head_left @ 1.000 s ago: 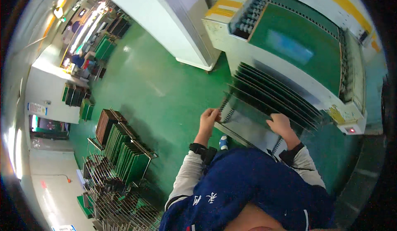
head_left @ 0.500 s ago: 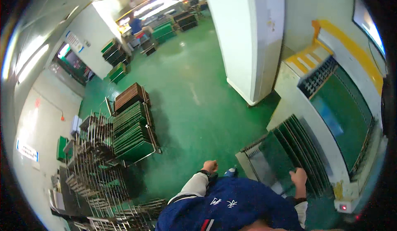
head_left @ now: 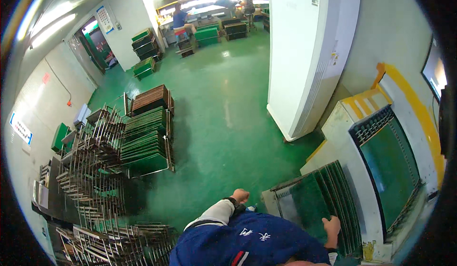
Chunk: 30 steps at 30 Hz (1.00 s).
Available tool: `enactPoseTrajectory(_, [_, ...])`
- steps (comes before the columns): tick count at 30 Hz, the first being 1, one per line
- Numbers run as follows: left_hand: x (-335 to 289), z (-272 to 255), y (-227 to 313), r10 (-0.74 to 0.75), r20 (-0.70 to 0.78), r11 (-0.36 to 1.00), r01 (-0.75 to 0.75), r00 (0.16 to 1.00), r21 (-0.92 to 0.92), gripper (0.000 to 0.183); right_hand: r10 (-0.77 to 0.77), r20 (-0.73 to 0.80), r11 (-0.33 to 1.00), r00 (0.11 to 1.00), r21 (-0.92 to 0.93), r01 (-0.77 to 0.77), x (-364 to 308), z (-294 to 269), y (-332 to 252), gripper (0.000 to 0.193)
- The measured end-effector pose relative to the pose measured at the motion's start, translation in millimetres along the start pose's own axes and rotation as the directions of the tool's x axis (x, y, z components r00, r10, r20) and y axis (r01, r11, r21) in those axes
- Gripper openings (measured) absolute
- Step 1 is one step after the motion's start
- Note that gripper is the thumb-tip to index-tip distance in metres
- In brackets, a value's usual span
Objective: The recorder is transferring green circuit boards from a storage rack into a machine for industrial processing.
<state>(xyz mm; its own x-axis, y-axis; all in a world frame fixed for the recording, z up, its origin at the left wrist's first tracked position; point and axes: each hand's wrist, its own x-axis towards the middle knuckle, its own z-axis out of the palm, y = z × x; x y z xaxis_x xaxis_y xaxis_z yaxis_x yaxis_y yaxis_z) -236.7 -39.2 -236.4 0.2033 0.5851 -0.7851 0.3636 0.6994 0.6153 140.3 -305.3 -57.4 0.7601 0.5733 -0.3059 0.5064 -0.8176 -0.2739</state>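
My right hand [head_left: 332,225] is curled at the upper edge of a green panel [head_left: 309,201], one of several flat panels standing on edge in a row at the lower right. The fingers seem to grip that edge, though their undersides are hidden. Beside the row's left end is a pale grey frame part [head_left: 287,208]. My left hand [head_left: 241,195] is closed in front of my body above the green floor, with nothing showing in it. A dark band circles that wrist.
Right of the panels stands a white machine [head_left: 340,123] with a green panel bed [head_left: 390,163]. A tall white cabinet [head_left: 297,61] rises ahead. Metal racks [head_left: 95,171] and a cart of green panels [head_left: 143,142] line the left. People [head_left: 180,17] work at a lit bench far off.
My view has swung, so the room sits differently in the picture. My right hand stays at the panels, and my left hand remains closed in front of me.
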Motion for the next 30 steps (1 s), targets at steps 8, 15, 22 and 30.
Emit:
enactPoseTrajectory(8, [37.5, -2.8, -13.8, -0.018, 0.15, 0.999, 0.01, 0.989, 0.053, 0.018, 0.02, -0.033, 0.999, 0.999, -0.05, -0.021, -8.2, -1.2, -8.8, 0.053])
enactPoseTrajectory(15, [15.1, -2.1, -7.9, 0.064, 0.054, 0.991, -0.07, 0.996, 0.115, 0.016, -0.001, -0.112, 0.997, 0.994, -0.082, -0.008, -8.3, 7.4, -0.8, 0.045])
enactPoseTrajectory(22, [7.6, -10.0, -17.0, 0.038, 0.061, 0.987, -0.047, 0.997, 0.156, 0.018, 0.048, 0.02, 0.996, 0.999, -0.081, -0.047, -17.3, -12.0, -18.9, 0.055])
enactPoseTrajectory(30, [7.0, -8.4, -29.3, 0.002, 0.07, 0.99, -0.012, 0.998, 0.141, 0.018, -0.04, -0.104, 0.996, 0.994, -0.089, 0.03, -15.4, 0.0, -9.8, 0.045])
